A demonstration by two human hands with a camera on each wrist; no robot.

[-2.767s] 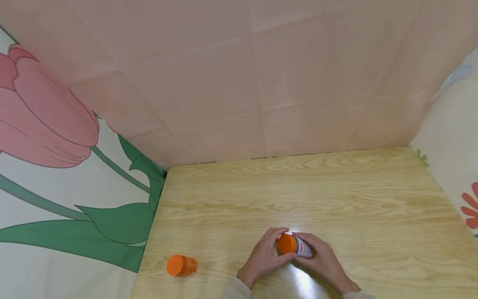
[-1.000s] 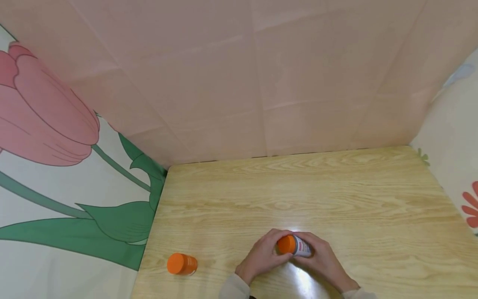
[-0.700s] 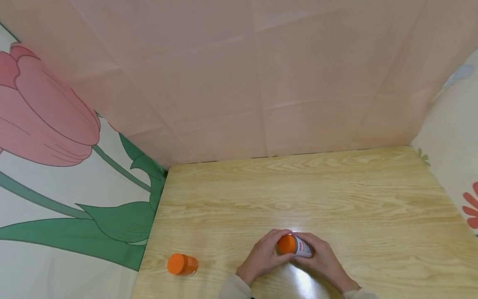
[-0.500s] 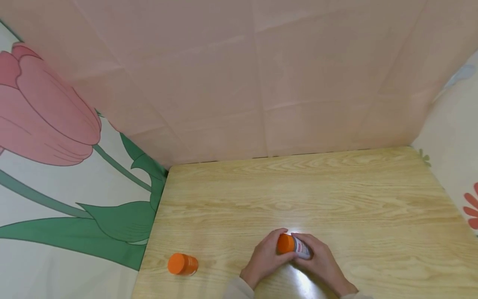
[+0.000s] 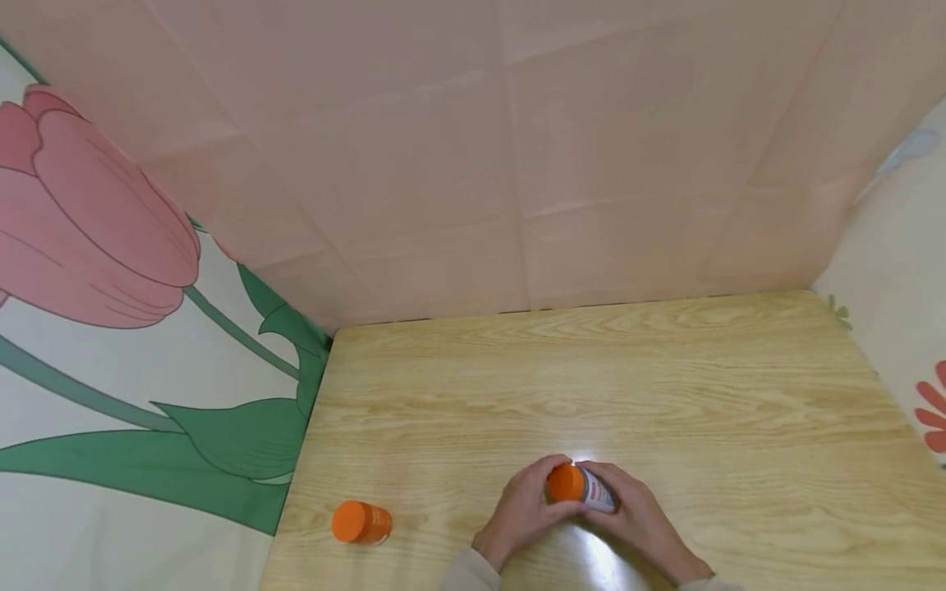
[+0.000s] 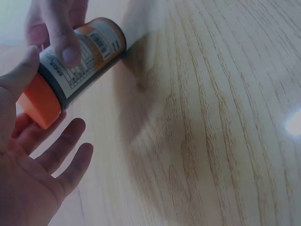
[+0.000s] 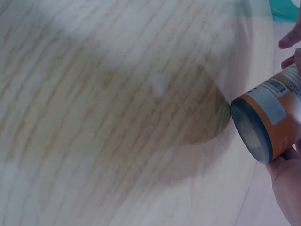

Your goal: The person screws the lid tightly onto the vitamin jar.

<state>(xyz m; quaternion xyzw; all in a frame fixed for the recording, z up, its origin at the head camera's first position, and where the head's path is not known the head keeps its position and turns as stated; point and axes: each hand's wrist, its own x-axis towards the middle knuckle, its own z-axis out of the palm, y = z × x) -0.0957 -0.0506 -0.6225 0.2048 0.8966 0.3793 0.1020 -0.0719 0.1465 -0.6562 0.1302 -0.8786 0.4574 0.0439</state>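
Note:
Tilted between both hands is a pill bottle (image 5: 597, 491) with a dark body, a white and orange label and an orange cap (image 5: 565, 483). My left hand (image 5: 523, 505) holds the cap between thumb and index finger; its other fingers spread loosely below, as the left wrist view shows. My right hand (image 5: 641, 513) grips the bottle's body, thumb across the label (image 6: 84, 59). The bottle's dark base (image 7: 251, 132) faces the camera in the right wrist view, its lower edge at or just above the table. The cap sits on the bottle.
A second, all-orange bottle (image 5: 360, 523) with an orange cap stands on the wood-grain table (image 5: 458, 394) to the left. A pinkish cloth (image 5: 414, 164) hangs behind the table's back edge. Flower-printed cloth (image 5: 222, 460) lines the left side, and a pale printed cloth the right.
Both hands stay around the bottle in nearly the same spot. The left fingers shift slightly on the cap, and the bottle's tilt varies a little. The second bottle has not moved.

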